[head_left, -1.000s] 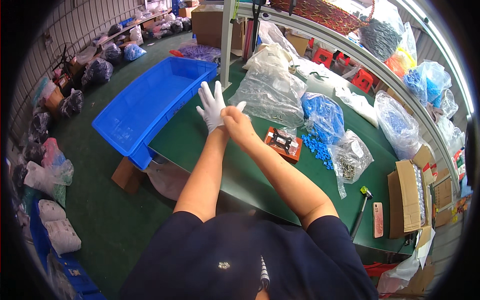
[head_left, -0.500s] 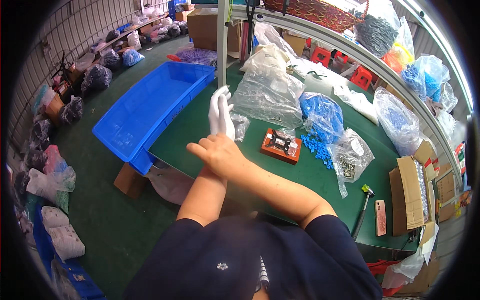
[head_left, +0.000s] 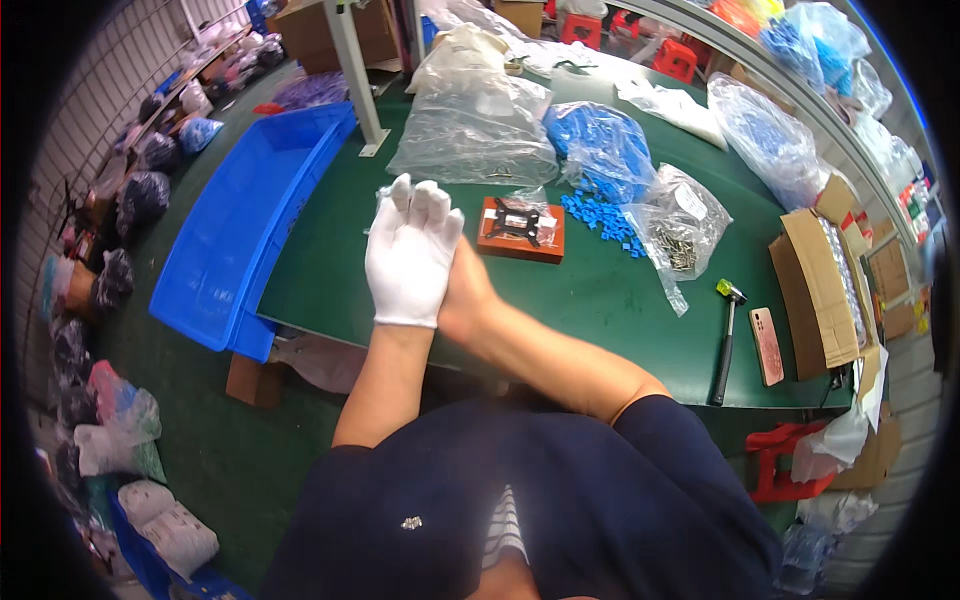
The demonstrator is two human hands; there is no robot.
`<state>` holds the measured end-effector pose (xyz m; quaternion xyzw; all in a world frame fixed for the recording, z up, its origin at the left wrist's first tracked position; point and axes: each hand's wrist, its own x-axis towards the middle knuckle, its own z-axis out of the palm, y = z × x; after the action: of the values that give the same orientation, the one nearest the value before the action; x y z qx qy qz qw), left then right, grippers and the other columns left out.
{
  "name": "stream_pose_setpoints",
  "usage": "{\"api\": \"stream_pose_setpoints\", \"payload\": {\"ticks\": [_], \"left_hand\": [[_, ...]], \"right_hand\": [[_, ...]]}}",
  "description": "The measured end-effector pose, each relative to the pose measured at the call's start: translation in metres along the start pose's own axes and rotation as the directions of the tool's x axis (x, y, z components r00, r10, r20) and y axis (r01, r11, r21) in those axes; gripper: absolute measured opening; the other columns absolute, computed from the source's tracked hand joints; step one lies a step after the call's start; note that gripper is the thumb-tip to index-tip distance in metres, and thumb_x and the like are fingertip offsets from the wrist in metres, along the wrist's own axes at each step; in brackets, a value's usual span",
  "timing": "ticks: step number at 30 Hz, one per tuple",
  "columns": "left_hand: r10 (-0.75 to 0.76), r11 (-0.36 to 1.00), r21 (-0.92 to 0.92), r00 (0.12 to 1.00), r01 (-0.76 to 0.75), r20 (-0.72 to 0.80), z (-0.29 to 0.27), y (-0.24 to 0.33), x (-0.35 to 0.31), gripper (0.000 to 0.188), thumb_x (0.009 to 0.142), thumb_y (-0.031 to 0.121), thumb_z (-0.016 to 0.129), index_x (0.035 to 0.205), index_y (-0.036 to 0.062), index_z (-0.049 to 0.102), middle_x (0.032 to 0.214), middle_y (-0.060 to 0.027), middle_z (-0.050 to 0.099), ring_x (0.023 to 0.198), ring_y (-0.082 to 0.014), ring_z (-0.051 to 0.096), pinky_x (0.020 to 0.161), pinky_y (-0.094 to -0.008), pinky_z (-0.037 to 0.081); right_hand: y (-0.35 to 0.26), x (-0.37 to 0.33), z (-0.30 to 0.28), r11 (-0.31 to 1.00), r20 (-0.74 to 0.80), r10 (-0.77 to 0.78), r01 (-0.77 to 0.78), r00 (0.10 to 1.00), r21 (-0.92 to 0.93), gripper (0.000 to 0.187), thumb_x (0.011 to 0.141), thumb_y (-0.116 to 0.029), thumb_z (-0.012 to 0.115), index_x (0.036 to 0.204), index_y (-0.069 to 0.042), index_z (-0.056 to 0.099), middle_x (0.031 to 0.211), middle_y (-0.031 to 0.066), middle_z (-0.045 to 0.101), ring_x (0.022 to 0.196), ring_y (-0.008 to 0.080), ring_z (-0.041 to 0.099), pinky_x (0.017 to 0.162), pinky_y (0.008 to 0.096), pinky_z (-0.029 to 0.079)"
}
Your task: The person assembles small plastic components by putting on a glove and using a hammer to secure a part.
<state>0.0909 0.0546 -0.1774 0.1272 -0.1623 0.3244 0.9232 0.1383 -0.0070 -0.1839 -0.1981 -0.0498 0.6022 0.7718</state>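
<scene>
My left hand (head_left: 408, 262) wears a white knit glove. Its palm faces me, and the fingers point up, slightly curled and a little apart, with nothing in them. My bare right hand (head_left: 464, 292) lies against the gloved hand's right edge; its fingers are hidden behind the glove. Just right of both hands, an orange-brown block (head_left: 545, 251) bears a black X-shaped bracket (head_left: 519, 222) and a scrap of clear plastic. Small blue parts (head_left: 603, 217) spill from a blue-filled plastic bag (head_left: 601, 146). Beside them is a clear bag of metal screws (head_left: 681, 250).
A blue tub (head_left: 225, 245) stands at the green table's (head_left: 600, 330) left edge. Toward the right lie a hammer (head_left: 727, 340), a pink phone (head_left: 767, 346) and an open carton (head_left: 812, 290). A metal post (head_left: 357, 80) rises at the back left; large clear bags (head_left: 475, 130) lie beside it.
The gloved left hand has turned its palm toward me. My right hand has shifted from across the left wrist to the glove's side. The whole view has shifted too.
</scene>
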Motion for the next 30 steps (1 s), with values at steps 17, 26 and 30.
{"api": "stream_pose_setpoints", "payload": {"ticks": [17,26,30], "left_hand": [[0.003,0.186,0.951,0.967,0.248,-0.253,-0.014,0.021,0.027,0.017,0.1,0.017,0.06,0.108,0.0037,0.069,0.07,0.006,0.05,0.059,-0.003,0.045,0.053,-0.0195,0.034],[-0.236,-0.583,0.783,0.967,-0.216,0.092,-0.076,0.0,0.065,0.046,0.088,0.036,0.072,0.114,-0.001,0.066,0.117,-0.02,0.064,0.112,-0.0364,0.059,0.1,-0.0418,0.046],[-0.261,-0.642,0.74,0.965,-0.201,0.036,-0.076,-0.011,0.071,0.051,0.087,0.041,0.07,0.113,-0.0022,0.065,0.117,-0.0211,0.062,0.112,-0.0357,0.058,0.098,-0.0422,0.046]], "right_hand": [[-0.168,-0.064,-0.095,-0.231,0.344,-0.476,0.263,0.809,-0.937,0.022,0.094,-0.02,0.065,0.107,-0.004,0.07,0.1,0.0115,0.07,0.096,0.021,0.068,0.084,0.0331,0.052],[-0.214,0.022,-0.134,-0.538,0.283,-0.363,0.049,0.888,-0.841,0.051,0.088,-0.049,0.067,0.112,-0.004,0.07,0.123,0.0194,0.062,0.11,0.0354,0.061,0.093,0.0433,0.049],[-0.209,0.036,-0.131,-0.569,0.471,-0.224,0.278,0.853,-0.774,0.035,0.091,-0.038,0.064,0.107,-0.008,0.073,0.112,0.0118,0.069,0.11,0.0329,0.063,0.093,0.0439,0.05]]}}
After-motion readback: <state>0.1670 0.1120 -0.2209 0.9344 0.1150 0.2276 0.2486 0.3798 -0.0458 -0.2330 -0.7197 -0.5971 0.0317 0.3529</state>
